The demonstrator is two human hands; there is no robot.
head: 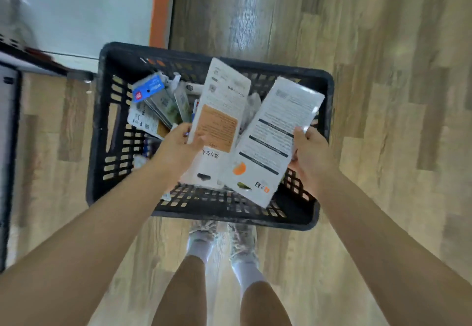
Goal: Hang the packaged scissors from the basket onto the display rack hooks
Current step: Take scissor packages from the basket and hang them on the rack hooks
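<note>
Over the black basket, left hand pinches an orange-panel package, right hand grips a white package.

— What carries everything here?
— A wood-plank floor.
— And what stands on it?
— A black slatted basket, and just behind it the person's two patterned shoes in white socks.
</note>
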